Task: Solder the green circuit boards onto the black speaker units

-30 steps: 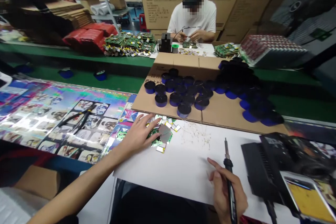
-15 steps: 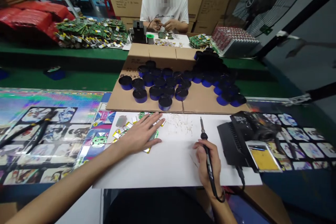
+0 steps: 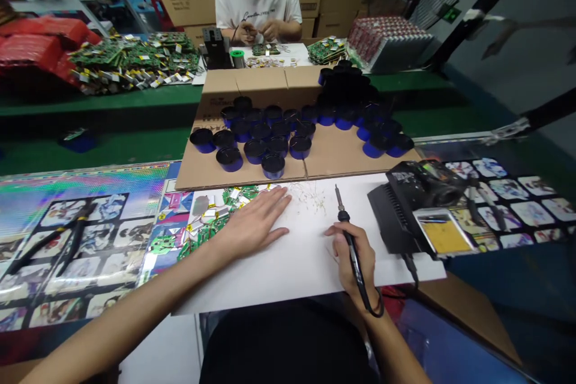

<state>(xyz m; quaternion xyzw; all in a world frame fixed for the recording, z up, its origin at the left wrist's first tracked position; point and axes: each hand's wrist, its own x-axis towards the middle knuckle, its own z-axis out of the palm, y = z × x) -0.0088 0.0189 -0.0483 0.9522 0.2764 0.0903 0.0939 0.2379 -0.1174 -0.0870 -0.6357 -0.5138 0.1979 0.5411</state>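
The left hand [image 3: 254, 231] is resting flat and open on a white board [image 3: 292, 279], its fingers [image 3: 279, 201] reaching toward small green circuit boards [image 3: 236, 195] scattered at the board's far edge, some partly hidden behind the hand. Well apart, the right hand [image 3: 353, 258] is pinching a slim black soldering iron [image 3: 347, 234], tip up. Fine wire clippings [image 3: 310, 197] are lying between the hands, too thin to make out singly.
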